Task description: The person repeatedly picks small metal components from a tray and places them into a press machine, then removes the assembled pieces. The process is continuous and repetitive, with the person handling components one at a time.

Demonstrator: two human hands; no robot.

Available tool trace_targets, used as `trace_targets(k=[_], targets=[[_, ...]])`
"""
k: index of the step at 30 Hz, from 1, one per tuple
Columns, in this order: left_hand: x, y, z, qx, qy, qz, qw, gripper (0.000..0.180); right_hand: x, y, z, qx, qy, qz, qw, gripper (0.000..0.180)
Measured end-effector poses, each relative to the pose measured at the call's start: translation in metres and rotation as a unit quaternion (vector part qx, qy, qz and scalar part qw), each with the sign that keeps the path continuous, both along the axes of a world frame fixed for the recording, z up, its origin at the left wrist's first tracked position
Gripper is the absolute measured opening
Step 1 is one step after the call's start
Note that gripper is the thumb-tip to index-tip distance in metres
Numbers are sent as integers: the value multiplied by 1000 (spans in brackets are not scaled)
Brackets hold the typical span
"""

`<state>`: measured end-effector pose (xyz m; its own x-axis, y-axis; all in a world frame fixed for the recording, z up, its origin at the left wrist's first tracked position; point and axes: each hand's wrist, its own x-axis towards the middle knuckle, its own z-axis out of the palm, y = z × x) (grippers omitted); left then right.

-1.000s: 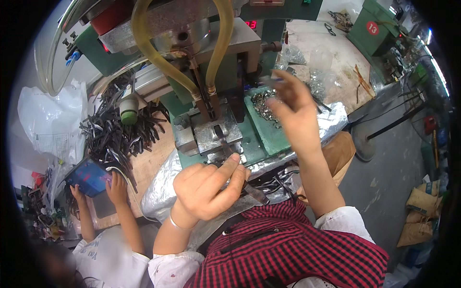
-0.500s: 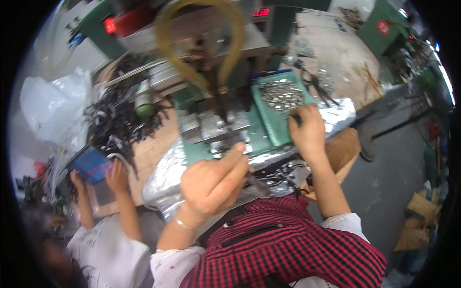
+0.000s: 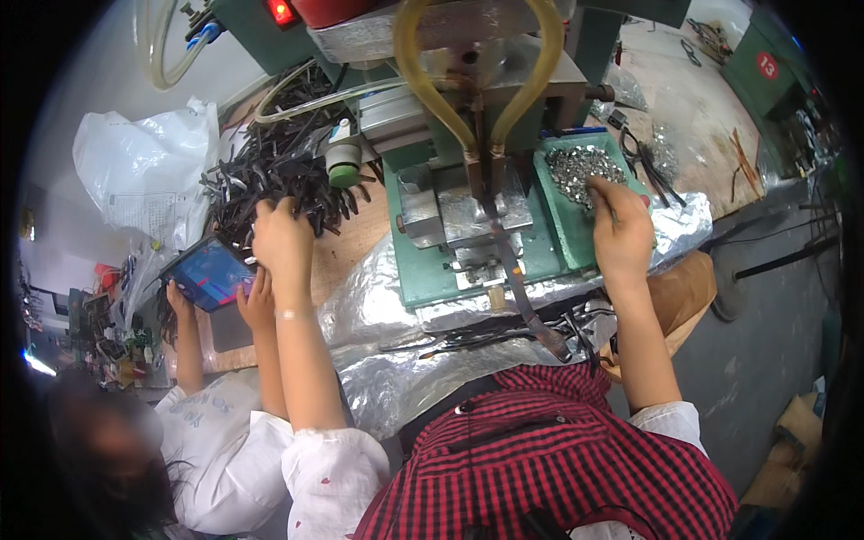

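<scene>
My left hand [image 3: 285,241] is at the near edge of a heap of dark, narrow metal pieces [image 3: 270,166], its fingers curled down; what lies under the fingertips is hidden. On the right, my right hand [image 3: 623,234] rests over a green tray [image 3: 569,229], thumb and fingers pinched together at a pile of small shiny metal bits [image 3: 576,166]; anything between them is too small to make out. Between my hands, a long dark metal piece [image 3: 531,315] with an orange glowing spot slants out of the metal fixture [image 3: 486,216] of a green machine, touched by neither hand.
Yellowish tubes [image 3: 540,81] loop down to the fixture. A white bottle with a green cap [image 3: 343,166] stands beside the heap. At left another person holds a tablet [image 3: 211,273] close to my left forearm. Black-handled pliers [image 3: 650,166] lie right of the tray.
My left hand has left the front of the fixture and moved left to the dark heap. My right hand has shifted onto the small bits. The view has swung left.
</scene>
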<state>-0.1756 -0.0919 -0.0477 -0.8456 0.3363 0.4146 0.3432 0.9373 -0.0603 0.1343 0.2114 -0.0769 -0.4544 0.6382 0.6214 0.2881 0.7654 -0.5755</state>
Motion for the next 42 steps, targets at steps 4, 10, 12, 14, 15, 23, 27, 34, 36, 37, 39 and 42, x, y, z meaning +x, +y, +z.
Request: trace_targets(k=[4,10,12,14,15,23,27,34,36,37,39,42], targets=[[-27,3,-67,18,61,-5,998,25,26,-3,-3,6,-13,-15,1000,12],[20,-6,-81,69,4,-201,977,25,69,-13,3,-109,29,-62,992,13],[34,-5,-75,88,8,-239,967,25,55,-27,22,-141,57,15,988,13],[43,5,-53,99,70,-263,957,25,33,-37,45,-136,80,99,982,14],[45,9,-44,105,103,-275,950,26,19,-40,57,-115,89,144,979,15],[95,25,-25,553,-69,-227,799,21,-62,-74,49,-263,249,237,902,26],[129,19,9,499,-53,-344,794,11,-58,-80,52,-352,272,251,860,37],[190,44,86,189,109,-584,782,17,-44,-99,89,-367,235,285,854,54],[192,63,82,178,122,-633,743,18,-26,-102,101,-391,212,328,833,63],[190,70,79,176,112,-658,724,18,-19,-96,102,-372,167,330,851,64],[192,84,67,174,153,-630,741,18,-15,-71,106,-326,82,331,882,65],[184,89,57,188,152,-651,719,19,-14,-14,81,-336,113,202,913,56]])
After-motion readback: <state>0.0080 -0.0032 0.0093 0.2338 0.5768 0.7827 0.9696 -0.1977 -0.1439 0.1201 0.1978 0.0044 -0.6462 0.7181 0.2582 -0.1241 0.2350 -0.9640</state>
